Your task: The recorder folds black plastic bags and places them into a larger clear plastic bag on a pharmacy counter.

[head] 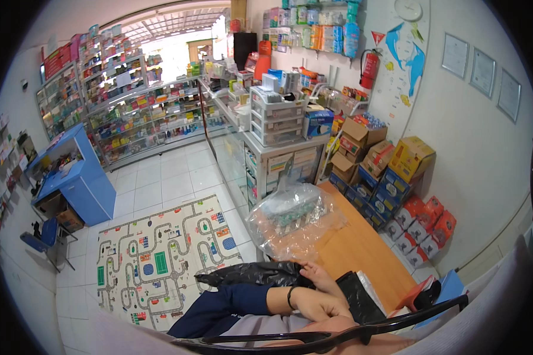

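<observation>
My left hand (322,306), with a black band at its wrist, extends from a navy sleeve; its fingers curl down near my right forearm, and what they touch is hidden. Beyond it, my right hand (317,275) points away, fingertips beside the edge of a black plastic bag (257,273); whether it grips the bag is unclear. The black bag lies across the near left side of the wooden table. A large clear plastic bag (293,222) with green and white items in it lies on the table. Another black plastic piece (357,297) lies right of my hands.
The wooden table (364,244) adjoins a glass counter (266,148) bearing a drawer unit (277,117). Cartons (388,191) and red-white packs (419,230) stand at right. A road-print mat (160,262) covers floor at left, near a blue desk (86,191). Eyeglass frames (351,333) cross the lower view.
</observation>
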Motion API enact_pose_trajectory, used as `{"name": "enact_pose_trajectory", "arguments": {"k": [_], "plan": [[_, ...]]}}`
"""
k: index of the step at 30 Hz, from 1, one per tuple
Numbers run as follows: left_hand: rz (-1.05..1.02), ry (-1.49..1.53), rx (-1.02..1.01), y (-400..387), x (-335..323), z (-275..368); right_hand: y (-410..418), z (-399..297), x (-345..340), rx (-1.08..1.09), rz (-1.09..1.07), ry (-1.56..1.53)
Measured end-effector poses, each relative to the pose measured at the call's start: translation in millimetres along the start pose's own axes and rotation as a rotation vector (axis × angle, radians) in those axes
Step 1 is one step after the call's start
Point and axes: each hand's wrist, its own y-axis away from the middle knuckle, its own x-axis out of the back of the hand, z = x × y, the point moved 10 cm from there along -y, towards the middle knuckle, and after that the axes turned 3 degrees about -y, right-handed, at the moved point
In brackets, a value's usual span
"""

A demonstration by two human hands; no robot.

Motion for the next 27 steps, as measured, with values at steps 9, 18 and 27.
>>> {"name": "enact_pose_trajectory", "arguments": {"k": [9, 18, 27], "plan": [[0.858, -1.425, 0.146, 87.0, 95.6, 40.4, -16.6, -60.9, 10.1, 0.151, 0.11, -0.186], [1.299, -1.292, 0.605, 218.9, 105.6, 16.2, -8.2, -6.6, 1.2, -0.054, 0.12, -0.236], [1.3, -1.134, 0.713, 244.7, 100.4, -4.0, -16.5, 18.3, 20.7, -0.109, 0.149, -0.192]]}}
